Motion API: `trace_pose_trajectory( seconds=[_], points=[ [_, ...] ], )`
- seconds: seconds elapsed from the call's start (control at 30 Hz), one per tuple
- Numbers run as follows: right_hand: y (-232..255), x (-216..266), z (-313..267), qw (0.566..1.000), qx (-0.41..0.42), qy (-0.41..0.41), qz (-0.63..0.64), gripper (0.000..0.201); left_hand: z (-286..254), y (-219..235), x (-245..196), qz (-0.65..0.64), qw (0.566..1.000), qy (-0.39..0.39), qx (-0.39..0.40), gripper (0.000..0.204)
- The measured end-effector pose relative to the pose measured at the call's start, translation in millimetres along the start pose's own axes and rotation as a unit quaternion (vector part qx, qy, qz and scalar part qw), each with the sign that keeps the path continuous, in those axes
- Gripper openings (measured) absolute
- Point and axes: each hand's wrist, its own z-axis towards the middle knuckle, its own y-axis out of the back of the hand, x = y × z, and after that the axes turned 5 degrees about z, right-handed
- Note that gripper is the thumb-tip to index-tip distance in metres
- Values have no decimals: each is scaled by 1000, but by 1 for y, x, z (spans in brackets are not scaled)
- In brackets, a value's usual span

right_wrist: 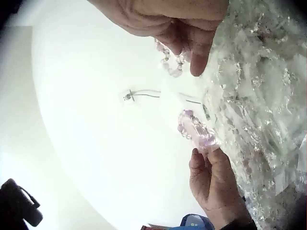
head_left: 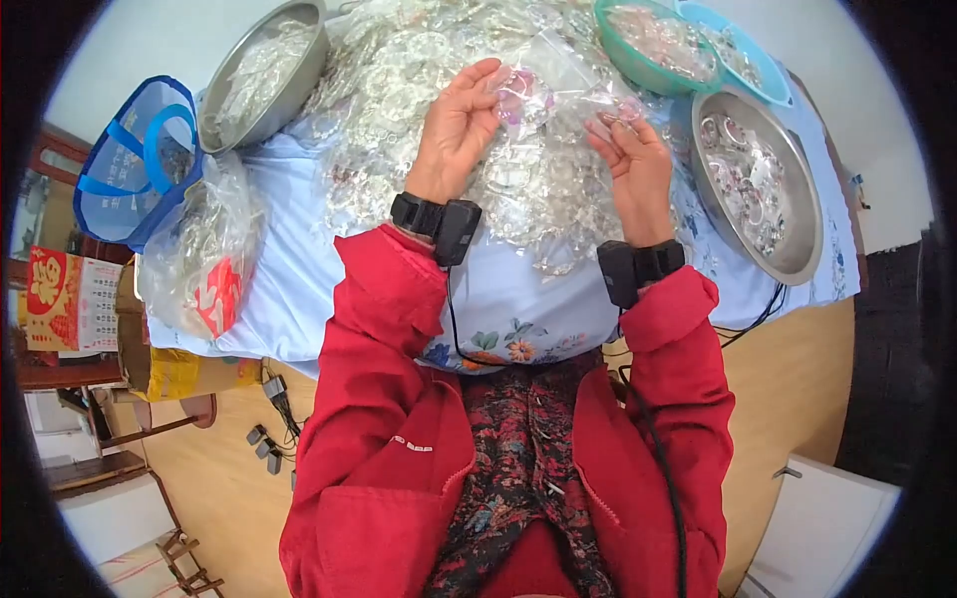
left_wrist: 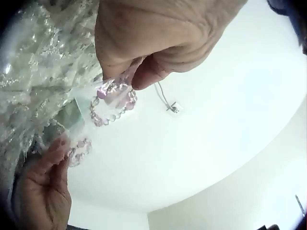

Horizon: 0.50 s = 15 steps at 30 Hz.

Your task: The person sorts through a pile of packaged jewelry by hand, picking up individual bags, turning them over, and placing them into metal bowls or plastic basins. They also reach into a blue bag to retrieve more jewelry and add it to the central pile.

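Observation:
My left hand [head_left: 459, 125] pinches a small clear plastic bag holding a purple-and-clear beaded bracelet [left_wrist: 100, 122], raised over the pile. Thumb and fingers meet at the bag's upper edge in the left wrist view. To its right, my right hand [head_left: 640, 169] pinches another beaded bracelet [right_wrist: 175, 72], pale pink and clear. Clear plastic film [head_left: 558, 70] stretches between the two hands. Beneath them spreads a large heap of clear-bagged jewellery [head_left: 399, 60] on a blue floral cloth [head_left: 289, 289].
Metal basins with bagged pieces stand left [head_left: 311, 75] and right [head_left: 809, 224]. A green basin [head_left: 610, 50] and a light blue basin [head_left: 783, 95] sit back right. At the left are a blue bag [head_left: 110, 199] and a plastic bag [head_left: 169, 289]. Cables hang from both wrists.

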Motion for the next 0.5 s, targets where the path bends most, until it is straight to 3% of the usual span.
trace_pose_trajectory(
  seconds=[0.27,0.5],
  points=[
    [-14,-3,-6,997,38,-11,62,17,-2,-4,-5,-11,999,-38,-35,43],
    [-28,-12,-6,993,81,-57,65,26,3,-1,-12,10,997,-64,-51,44]
  ],
)
